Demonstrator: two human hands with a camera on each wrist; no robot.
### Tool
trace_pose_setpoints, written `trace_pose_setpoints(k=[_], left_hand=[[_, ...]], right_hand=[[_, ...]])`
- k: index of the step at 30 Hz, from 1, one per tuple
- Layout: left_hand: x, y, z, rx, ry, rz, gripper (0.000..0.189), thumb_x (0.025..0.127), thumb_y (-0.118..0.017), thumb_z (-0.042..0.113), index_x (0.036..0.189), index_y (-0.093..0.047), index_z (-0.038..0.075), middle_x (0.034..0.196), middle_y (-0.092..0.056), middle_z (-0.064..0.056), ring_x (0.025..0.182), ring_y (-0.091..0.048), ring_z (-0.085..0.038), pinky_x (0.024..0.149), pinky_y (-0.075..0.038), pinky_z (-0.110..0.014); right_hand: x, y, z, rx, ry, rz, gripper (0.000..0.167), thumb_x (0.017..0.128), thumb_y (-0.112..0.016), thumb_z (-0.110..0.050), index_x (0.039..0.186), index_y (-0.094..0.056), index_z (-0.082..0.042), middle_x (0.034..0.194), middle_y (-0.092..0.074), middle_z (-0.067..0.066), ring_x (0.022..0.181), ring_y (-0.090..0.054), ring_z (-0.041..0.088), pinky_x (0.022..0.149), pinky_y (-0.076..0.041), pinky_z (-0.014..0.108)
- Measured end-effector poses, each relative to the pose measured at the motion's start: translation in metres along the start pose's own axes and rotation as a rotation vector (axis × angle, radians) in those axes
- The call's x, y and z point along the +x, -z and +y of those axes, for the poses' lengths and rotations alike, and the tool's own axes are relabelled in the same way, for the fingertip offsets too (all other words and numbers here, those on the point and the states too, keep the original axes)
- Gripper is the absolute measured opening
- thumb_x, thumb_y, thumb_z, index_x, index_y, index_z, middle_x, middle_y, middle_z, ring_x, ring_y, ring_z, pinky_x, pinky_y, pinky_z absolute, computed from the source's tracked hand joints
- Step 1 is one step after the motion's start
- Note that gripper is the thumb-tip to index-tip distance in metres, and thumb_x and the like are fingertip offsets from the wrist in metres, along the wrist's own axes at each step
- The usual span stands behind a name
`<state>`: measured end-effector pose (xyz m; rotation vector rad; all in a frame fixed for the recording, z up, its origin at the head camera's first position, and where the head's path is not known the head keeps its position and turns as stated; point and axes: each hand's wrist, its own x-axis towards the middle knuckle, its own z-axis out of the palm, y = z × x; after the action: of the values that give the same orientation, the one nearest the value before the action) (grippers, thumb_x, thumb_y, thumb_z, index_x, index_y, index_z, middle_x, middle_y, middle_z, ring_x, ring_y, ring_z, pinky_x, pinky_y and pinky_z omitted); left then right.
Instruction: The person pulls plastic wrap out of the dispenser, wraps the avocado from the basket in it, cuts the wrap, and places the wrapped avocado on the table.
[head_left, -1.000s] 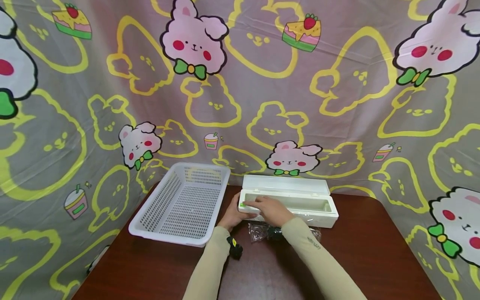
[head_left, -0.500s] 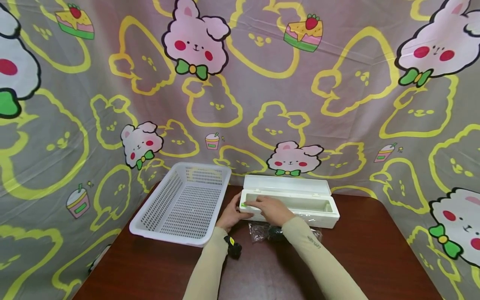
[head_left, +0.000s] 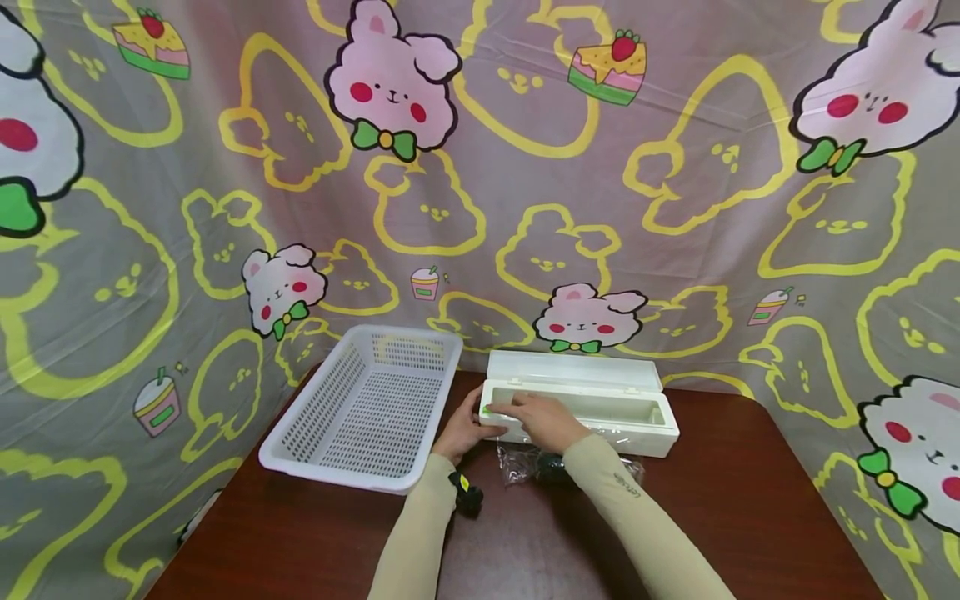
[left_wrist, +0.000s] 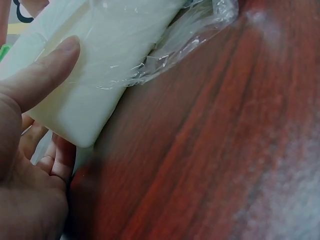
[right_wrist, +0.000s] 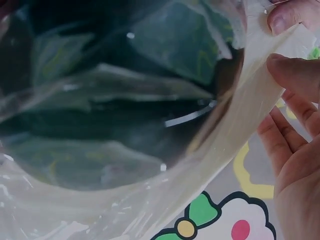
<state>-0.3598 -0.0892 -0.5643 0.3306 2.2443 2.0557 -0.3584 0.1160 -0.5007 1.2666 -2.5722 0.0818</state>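
A long white cling film dispenser (head_left: 637,438) lies on the table with its lid (head_left: 573,371) raised at the back. My left hand (head_left: 461,429) grips its left end; in the left wrist view the thumb (left_wrist: 52,67) presses the front face and the fingers curl round the end. My right hand (head_left: 547,419) lies over the left half, index finger stretched to a small green slider (head_left: 487,409). Its other fingers are partly hidden. Clear plastic film (head_left: 517,463) hangs down the front onto the table, below the right wrist.
A white perforated plastic basket (head_left: 375,425) stands to the left. The brown table (head_left: 735,500) meets a patterned cloth (head_left: 675,250) behind and at the sides. In the right wrist view a dark round shape (right_wrist: 115,110) shows behind crumpled film; what it is I cannot tell.
Hardly anything differs. Both hands stay at the dispenser's left end, and the whole view has shifted very slightly.
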Motion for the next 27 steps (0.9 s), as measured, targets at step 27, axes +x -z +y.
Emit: trace_pose_setpoints(k=[27], left_hand=[[-0.0049, -0.0008, 0.0083, -0.017, -0.014, 0.007, 0.094, 0.084, -0.08, -0.009, 0.162, -0.03, 0.006, 0.126, -0.066, -0.029, 0.085, -0.071, -0.016, 0.076, -0.058, -0.027]], right_hand=[[-0.0053, 0.0028, 0.0037, 0.119, -0.08, -0.059, 0.066, 0.087, -0.077, 0.005, 0.142, -0.063, -0.027, 0.114, -0.068, 0.004, 0.096, -0.069, 0.021, 0.086, -0.059, 0.039]])
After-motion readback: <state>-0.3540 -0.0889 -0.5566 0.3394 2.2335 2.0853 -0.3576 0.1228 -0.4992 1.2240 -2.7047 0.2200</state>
